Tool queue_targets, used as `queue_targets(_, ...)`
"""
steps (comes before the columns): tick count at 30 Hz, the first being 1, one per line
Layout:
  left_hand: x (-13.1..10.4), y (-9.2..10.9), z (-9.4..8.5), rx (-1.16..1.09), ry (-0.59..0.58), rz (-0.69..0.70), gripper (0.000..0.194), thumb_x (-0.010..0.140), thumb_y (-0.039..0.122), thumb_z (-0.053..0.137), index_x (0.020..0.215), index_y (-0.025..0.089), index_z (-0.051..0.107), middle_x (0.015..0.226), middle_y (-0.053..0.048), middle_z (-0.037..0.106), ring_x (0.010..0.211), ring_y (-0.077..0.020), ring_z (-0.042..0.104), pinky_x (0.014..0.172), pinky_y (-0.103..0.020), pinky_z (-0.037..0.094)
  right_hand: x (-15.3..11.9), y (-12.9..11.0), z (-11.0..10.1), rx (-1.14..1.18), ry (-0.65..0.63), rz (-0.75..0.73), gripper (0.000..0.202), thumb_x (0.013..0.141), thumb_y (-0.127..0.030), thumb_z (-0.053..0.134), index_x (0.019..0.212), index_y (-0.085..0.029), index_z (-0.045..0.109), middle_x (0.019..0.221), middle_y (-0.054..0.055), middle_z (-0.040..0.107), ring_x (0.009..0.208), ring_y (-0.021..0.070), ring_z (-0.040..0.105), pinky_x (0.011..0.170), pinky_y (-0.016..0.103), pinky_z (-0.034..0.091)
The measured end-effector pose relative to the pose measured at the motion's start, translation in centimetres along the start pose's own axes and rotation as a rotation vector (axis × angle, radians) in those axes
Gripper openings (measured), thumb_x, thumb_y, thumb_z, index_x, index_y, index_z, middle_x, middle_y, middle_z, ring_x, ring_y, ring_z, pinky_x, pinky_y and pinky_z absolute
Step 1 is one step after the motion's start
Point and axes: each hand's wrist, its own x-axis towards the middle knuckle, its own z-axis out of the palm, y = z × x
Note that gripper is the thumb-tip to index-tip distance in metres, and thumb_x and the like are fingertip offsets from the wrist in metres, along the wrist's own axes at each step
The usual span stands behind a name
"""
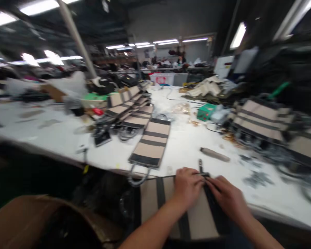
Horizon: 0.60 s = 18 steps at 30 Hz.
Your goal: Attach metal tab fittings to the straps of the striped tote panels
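A beige and dark striped bag [202, 216] lies at the table's front edge, partly hanging over it and partly covered by my forearms. My left hand [187, 186] is closed on its upper edge near the corner. My right hand [226, 195] pinches the dark edge of the same corner, with its fingertips close to those of the left. A short dark strap end [200, 165] sticks up beyond the fingers. What exactly lies between the fingertips is too small to tell. Farther left, another striped bag [152, 141] lies flat, its round handle [139, 181] hanging over the edge.
A brown tool handle [215, 154] lies beyond my right hand. Striped bags are piled at the left [128, 100] and right [260, 119]. A green box [206, 112] stands mid-table. An open cardboard box [28, 218] sits at the lower left. Much is blurred.
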Motion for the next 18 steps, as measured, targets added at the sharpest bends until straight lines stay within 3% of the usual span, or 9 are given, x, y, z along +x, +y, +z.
queue_targets(4, 2.0, -1.0, 0.3, 0.038, 0.031, 0.014, 0.018, 0.093, 0.028, 0.064, 0.100, 0.036, 0.079, 0.116, 0.001, 0.074, 0.109, -0.0232, 0.063, 0.091, -0.043, 0.047, 0.6, -0.2, -0.7, -0.192, -0.038, -0.047, 0.025, 0.098, -0.030, 0.056, 0.114, -0.030, 0.075, 0.090, 0.005, 0.068, 0.083, 0.0195, 0.069, 0.075, 0.029, 0.054)
queue_targets(8, 3.0, -1.8, 0.5, 0.042, -0.021, 0.047, 0.017, 0.091, 0.030, 0.065, 0.097, 0.037, 0.079, 0.114, 0.002, 0.074, 0.107, -0.0251, 0.064, 0.089, -0.044, 0.047, 0.9, 0.7, -3.0, -0.077, 0.037, -0.006, 0.024, 0.096, -0.030, 0.061, 0.116, -0.027, 0.074, 0.091, 0.003, 0.070, 0.083, 0.0176, 0.068, 0.078, 0.028, 0.054)
queue_targets(12, 3.0, -1.5, 0.0, 0.053, -0.065, 0.022, 0.016, 0.091, 0.032, 0.065, 0.095, 0.037, 0.080, 0.111, 0.002, 0.075, 0.105, -0.0264, 0.063, 0.086, -0.045, 0.046, 0.2, 4.5, -7.9, -0.189, 0.214, 0.188, 0.020, 0.092, -0.033, 0.062, 0.102, -0.023, 0.076, 0.092, 0.005, 0.072, 0.076, 0.0179, 0.067, 0.078, 0.032, 0.053)
queue_targets(15, 3.5, -1.6, -0.1, 0.027, -0.093, 0.002, 0.017, 0.091, 0.033, 0.063, 0.094, 0.036, 0.080, 0.106, 0.001, 0.076, 0.102, -0.0261, 0.063, 0.085, -0.043, 0.045, -0.2, 8.3, -10.7, -0.339, 0.177, 0.352, 0.024, 0.089, -0.037, 0.063, 0.102, -0.023, 0.077, 0.097, 0.004, 0.072, 0.078, 0.0190, 0.066, 0.078, 0.033, 0.052)
queue_targets(18, 4.1, -1.9, -0.3, -0.016, -0.149, -0.032, 0.017, 0.088, 0.034, 0.064, 0.092, 0.036, 0.080, 0.102, 0.002, 0.076, 0.099, -0.0245, 0.063, 0.087, -0.042, 0.045, -0.2, 10.3, -11.5, -0.404, 0.109, 0.429, 0.025, 0.087, -0.040, 0.064, 0.101, -0.026, 0.078, 0.096, 0.003, 0.071, 0.082, 0.0193, 0.066, 0.080, 0.033, 0.051)
